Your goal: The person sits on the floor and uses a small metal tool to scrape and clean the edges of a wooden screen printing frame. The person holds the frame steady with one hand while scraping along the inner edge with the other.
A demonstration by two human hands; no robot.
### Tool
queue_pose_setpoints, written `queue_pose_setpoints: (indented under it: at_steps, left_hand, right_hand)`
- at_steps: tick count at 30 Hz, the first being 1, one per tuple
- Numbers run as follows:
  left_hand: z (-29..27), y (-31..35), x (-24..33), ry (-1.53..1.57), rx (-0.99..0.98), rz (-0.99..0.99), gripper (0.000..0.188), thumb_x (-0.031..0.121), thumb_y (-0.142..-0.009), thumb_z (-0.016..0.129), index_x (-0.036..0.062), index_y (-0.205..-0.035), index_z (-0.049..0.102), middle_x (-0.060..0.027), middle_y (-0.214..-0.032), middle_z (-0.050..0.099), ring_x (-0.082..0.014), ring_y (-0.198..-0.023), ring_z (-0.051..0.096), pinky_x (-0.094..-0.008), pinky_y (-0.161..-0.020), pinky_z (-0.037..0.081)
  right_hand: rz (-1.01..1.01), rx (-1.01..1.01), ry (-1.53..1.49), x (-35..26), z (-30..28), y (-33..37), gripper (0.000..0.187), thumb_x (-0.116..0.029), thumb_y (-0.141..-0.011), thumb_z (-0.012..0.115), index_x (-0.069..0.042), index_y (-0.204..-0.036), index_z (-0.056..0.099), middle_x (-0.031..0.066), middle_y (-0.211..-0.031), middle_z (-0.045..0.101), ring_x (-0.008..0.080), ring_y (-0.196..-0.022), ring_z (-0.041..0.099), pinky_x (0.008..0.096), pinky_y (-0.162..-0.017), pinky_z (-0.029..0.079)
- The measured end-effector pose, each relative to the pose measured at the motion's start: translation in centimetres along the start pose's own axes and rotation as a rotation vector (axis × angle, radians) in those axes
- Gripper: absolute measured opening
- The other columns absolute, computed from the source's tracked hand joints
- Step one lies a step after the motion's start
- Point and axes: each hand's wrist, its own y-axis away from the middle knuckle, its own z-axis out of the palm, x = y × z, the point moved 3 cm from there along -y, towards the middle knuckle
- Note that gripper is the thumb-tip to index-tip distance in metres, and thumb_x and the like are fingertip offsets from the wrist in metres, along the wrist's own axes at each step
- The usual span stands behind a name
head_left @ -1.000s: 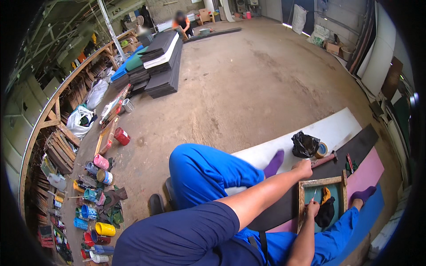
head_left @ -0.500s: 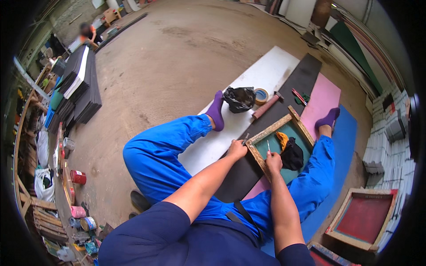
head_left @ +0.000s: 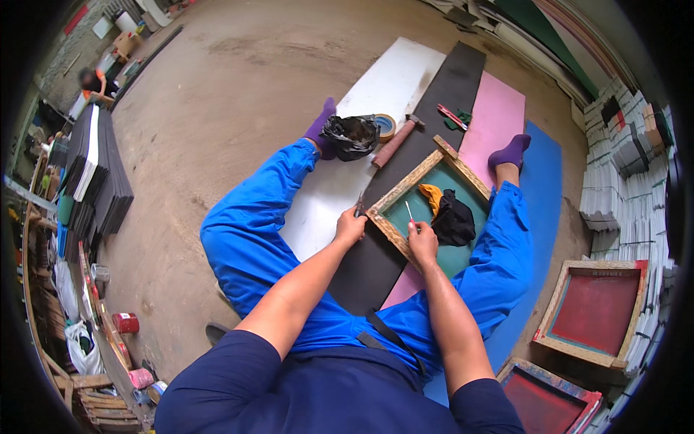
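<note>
A wooden frame (head_left: pixel 403 183) with a green sheet stretched across it lies between my legs. My left hand (head_left: pixel 350 227), closed on a dark tool that looks like pliers (head_left: pixel 359 205), is beside the frame's left corner. Over the frame's near-left side, my right hand (head_left: pixel 423 241) grips a small screwdriver (head_left: pixel 408 210); its thin shaft points up and away over the green sheet. Bunched black cloth (head_left: pixel 456 219) and a yellow-orange cloth (head_left: pixel 431 197) lie on the sheet just beyond that hand.
Beyond the frame are a hammer (head_left: pixel 397 142), a tape roll (head_left: pixel 386 127), a black plastic bag (head_left: pixel 350 137) and a red cutter-like tool (head_left: pixel 452 116). White, black, pink and blue boards (head_left: pixel 547 195) lie beneath. Red-meshed frames (head_left: pixel 595 309) and stacked sheets (head_left: pixel 606 189) stand right.
The whole view has shifted, so the frame and boards appear farther left and higher. Both hands keep their tools and stay close to the frame, with the screwdriver moved only slightly against it.
</note>
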Motion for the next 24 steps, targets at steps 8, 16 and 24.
queue_pose_setpoints:
  at_steps: [8,16,24]
  left_hand:
    - [-0.5,-1.5,-0.9,-0.015,-0.087,-0.058,0.045,0.012,-0.085,0.060,0.0046,-0.129,0.066,-0.0094,-0.066,0.065,-0.0181,-0.049,0.065,-0.0330,-0.047,0.053]
    - [-1.3,-1.9,1.0,-0.418,-0.111,0.142,0.048,0.013,-0.080,0.059,-0.0007,-0.125,0.067,-0.0222,-0.082,0.073,-0.0281,-0.070,0.074,-0.0398,-0.076,0.058]
    - [-1.6,-2.3,2.0,-0.321,-0.285,-0.070,0.046,0.015,-0.084,0.063,-0.0018,-0.126,0.064,-0.0155,-0.071,0.071,-0.0224,-0.058,0.070,-0.0365,-0.063,0.058]
  right_hand:
    - [-0.147,-0.048,0.148,-6.4,-5.1,-0.3,0.029,-0.029,-0.098,0.061,-0.014,-0.121,0.067,0.0209,-0.098,0.073,0.0435,-0.094,0.070,0.0539,-0.082,0.054]
    - [-0.277,-0.169,0.124,-6.8,-4.0,-3.1,0.034,-0.023,-0.097,0.059,-0.018,-0.130,0.064,0.0223,-0.099,0.072,0.0427,-0.094,0.069,0.0544,-0.081,0.055]
    - [-0.197,-0.181,0.227,-6.7,-3.3,-2.6,0.031,-0.026,-0.099,0.058,-0.022,-0.129,0.068,0.0183,-0.095,0.071,0.0398,-0.088,0.069,0.0520,-0.078,0.055]
